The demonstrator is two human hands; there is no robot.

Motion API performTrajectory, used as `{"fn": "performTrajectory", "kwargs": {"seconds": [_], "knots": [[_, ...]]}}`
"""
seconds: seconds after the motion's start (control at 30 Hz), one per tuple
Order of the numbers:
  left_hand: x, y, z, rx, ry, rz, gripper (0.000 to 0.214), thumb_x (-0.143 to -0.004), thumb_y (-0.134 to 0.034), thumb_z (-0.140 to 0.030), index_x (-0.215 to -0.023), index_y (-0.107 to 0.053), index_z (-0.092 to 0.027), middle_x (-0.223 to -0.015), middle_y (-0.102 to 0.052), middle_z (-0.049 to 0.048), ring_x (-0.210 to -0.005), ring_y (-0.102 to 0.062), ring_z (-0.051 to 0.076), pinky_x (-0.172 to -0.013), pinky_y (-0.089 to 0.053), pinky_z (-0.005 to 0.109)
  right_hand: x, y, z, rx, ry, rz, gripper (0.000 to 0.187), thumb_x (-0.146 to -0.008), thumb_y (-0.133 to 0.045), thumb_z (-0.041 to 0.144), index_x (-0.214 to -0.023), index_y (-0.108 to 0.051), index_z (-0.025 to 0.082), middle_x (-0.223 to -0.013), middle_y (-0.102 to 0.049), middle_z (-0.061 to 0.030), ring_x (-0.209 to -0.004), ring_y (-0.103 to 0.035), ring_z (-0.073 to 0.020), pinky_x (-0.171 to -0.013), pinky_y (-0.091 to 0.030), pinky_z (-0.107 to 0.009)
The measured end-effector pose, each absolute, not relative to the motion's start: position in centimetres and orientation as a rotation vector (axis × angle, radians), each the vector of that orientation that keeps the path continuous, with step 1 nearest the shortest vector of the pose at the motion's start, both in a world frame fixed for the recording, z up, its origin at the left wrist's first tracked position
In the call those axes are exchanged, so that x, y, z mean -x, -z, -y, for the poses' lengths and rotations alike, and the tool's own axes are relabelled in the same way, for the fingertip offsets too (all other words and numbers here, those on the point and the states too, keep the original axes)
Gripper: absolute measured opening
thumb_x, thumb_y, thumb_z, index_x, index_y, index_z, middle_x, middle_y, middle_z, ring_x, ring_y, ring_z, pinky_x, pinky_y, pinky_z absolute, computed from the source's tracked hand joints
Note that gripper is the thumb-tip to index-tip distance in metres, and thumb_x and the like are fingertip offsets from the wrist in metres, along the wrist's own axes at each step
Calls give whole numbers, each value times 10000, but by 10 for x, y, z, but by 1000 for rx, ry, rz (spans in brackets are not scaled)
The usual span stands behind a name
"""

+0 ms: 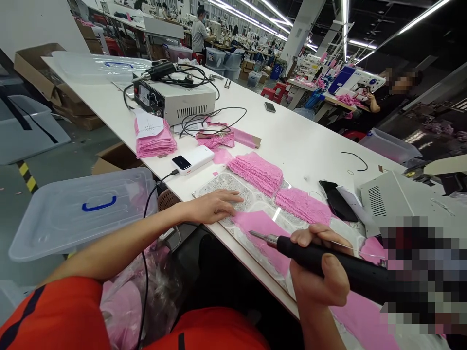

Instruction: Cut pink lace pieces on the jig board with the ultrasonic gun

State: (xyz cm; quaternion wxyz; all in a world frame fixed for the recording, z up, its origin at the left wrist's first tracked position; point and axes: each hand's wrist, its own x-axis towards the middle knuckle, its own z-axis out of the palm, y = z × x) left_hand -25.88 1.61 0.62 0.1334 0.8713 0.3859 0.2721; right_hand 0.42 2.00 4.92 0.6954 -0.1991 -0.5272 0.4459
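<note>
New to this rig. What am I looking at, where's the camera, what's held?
No robot here: these are one person's bare hands. The single picture comes from a camera worn on their head, looking forward and down. The right hand grips a black pen-like tool with a metal tip. The left hand is open, beside a flat pink piece. The white table also bears stacked pink pieces, a white device and a grey box.
</note>
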Motion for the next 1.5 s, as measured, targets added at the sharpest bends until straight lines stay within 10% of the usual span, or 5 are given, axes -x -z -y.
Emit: {"fn": "performTrajectory", "kwargs": {"seconds": [1.5], "knots": [[262,1,-14,-2566,-942,-1135,365,-878,-466,-43,-1047,-726,-237,-1350,-604,68,-1378,-425,289,-1124,-377,518,48,-41,-35,419,-1032,1239,78,-764,-556,228,-830,-587,201,-855,-571,5,-631,-560,-109,-617,-500,-322]]}}
